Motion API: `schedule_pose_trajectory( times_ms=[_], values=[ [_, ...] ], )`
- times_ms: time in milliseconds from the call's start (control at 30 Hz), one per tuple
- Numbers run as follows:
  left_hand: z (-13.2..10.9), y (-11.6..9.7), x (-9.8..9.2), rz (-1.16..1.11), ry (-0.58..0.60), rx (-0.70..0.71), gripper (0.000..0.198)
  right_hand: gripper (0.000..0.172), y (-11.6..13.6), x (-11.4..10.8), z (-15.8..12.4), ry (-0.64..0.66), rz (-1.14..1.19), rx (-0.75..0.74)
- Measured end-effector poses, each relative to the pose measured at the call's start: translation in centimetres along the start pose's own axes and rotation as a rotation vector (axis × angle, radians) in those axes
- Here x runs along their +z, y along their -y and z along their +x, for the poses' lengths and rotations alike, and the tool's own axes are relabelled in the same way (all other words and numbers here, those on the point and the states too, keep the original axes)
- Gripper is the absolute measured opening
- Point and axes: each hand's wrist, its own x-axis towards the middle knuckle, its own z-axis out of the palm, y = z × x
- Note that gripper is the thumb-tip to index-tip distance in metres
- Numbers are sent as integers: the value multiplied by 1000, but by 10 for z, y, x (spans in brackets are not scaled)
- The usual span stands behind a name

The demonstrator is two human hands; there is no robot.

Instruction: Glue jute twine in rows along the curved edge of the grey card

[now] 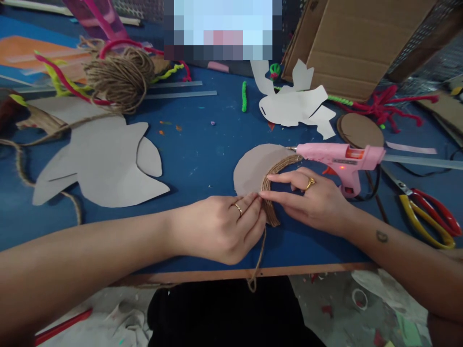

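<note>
A round grey-brown card disc (253, 166) lies near the table's front edge, with rows of jute twine (272, 212) curved along its right side. My left hand (231, 226) is closed at the disc's lower edge, its fingertips pressed together by the twine; what they pinch is hidden. My right hand (311, 197) touches the twine rows with its index and middle fingers stretched out and apart. A loose twine end hangs over the table edge. Just beyond my right hand, a pink glue gun (336, 156) rests with its nozzle at the disc's top right.
Grey paper cutouts (104, 168) and a twine ball (117, 77) are at the left. White cutouts (292, 106), a cardboard box (350, 43) and red pipe cleaners (392, 108) stand farther back. Scissors (428, 212) lie at the right.
</note>
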Motion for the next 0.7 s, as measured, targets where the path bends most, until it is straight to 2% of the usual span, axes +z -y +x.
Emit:
schedule_pose_trajectory(
  times_ms=[500,700],
  values=[
    [0,0,-13,50,81,194,22,39,0,-1,1,13,-6,17],
    [-1,5,-11,10,39,162,16,37,0,-1,2,-4,-18,22]
  ],
)
